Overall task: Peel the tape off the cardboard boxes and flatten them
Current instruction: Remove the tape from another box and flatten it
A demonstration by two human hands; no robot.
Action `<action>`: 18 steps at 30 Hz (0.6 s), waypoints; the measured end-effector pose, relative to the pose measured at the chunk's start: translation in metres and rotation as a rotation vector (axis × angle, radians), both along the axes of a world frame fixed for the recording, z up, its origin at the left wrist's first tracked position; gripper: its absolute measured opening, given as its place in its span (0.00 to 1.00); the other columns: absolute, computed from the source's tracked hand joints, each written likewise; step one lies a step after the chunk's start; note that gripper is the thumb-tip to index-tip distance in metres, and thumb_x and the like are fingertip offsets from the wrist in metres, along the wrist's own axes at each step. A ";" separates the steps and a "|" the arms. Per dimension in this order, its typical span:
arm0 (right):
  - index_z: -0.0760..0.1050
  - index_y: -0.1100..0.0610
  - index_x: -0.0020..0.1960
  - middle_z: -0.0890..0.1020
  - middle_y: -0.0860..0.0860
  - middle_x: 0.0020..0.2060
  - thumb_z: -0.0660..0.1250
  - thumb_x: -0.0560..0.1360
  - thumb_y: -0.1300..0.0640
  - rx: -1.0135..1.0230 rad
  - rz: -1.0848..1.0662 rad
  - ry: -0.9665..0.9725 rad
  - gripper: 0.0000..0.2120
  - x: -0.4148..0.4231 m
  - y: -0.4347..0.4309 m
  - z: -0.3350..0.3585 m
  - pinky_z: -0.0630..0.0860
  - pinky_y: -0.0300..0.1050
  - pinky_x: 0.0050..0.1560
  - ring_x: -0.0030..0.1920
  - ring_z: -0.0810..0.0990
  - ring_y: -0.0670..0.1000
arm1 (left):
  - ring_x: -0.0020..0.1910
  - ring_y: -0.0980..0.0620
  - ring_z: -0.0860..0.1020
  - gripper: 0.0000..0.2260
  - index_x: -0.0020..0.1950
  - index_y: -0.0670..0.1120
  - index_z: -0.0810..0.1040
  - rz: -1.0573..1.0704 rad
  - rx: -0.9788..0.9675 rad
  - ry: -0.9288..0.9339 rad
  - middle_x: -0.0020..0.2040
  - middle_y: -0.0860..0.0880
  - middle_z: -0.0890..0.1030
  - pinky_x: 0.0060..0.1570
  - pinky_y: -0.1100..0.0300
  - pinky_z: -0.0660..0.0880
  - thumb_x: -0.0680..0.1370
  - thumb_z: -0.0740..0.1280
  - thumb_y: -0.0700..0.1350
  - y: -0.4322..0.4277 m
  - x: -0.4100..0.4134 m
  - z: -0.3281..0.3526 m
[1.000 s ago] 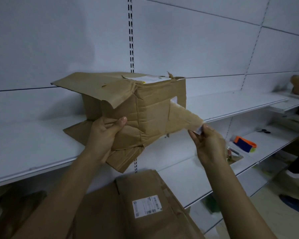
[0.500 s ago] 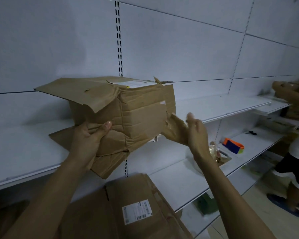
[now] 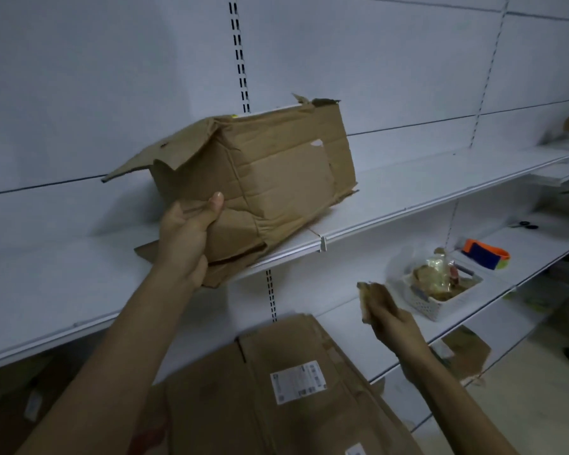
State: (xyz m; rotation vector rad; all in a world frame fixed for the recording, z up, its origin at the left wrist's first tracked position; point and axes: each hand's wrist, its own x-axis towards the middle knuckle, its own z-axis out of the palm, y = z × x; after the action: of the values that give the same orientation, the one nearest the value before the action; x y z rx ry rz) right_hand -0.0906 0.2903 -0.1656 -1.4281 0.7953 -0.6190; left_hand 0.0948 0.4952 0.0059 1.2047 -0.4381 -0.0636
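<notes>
Our left hand (image 3: 186, 238) curls round the box (image 3: 276, 178) corner on the shelf (image 3: 408, 185); our right hand (image 3: 391, 323) pinches a wad of tape (image 3: 372, 295). We should drop it squarely into the basket (image 3: 440, 302).

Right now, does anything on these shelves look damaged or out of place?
Yes. The cardboard box, gripped by the left hand, sits tilted on the upper shelf; it is crumpled, its top back corner torn, one flap sticking out. A torn cardboard piece lies below the lower shelf, at right.
</notes>
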 end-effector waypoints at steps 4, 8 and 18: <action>0.79 0.57 0.55 0.86 0.50 0.46 0.63 0.77 0.45 0.148 0.051 -0.276 0.16 0.009 0.009 0.024 0.77 0.46 0.53 0.52 0.83 0.52 | 0.61 0.53 0.75 0.26 0.68 0.45 0.67 0.178 0.196 -0.254 0.63 0.50 0.75 0.62 0.61 0.72 0.74 0.73 0.43 -0.005 -0.016 -0.008; 0.71 0.53 0.63 0.85 0.56 0.48 0.57 0.82 0.55 0.267 0.261 -0.489 0.11 0.011 0.023 0.037 0.81 0.48 0.46 0.41 0.84 0.54 | 0.72 0.47 0.66 0.37 0.75 0.37 0.55 0.357 0.170 -0.441 0.74 0.40 0.64 0.72 0.56 0.63 0.74 0.73 0.39 -0.013 -0.038 -0.026; 0.77 0.54 0.60 0.77 0.52 0.34 0.48 0.76 0.32 0.274 0.286 -0.327 0.32 0.056 0.041 0.043 0.73 0.47 0.46 0.38 0.75 0.50 | 0.74 0.33 0.61 0.33 0.75 0.38 0.62 0.986 0.940 -0.968 0.73 0.32 0.63 0.70 0.32 0.55 0.75 0.70 0.49 -0.051 -0.092 -0.044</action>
State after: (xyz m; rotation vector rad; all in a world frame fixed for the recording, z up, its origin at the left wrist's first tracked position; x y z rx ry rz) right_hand -0.0343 0.3315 -0.1222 -1.1251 0.3893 -0.4847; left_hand 0.0026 0.4440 -0.0376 2.2395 -0.6138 1.3402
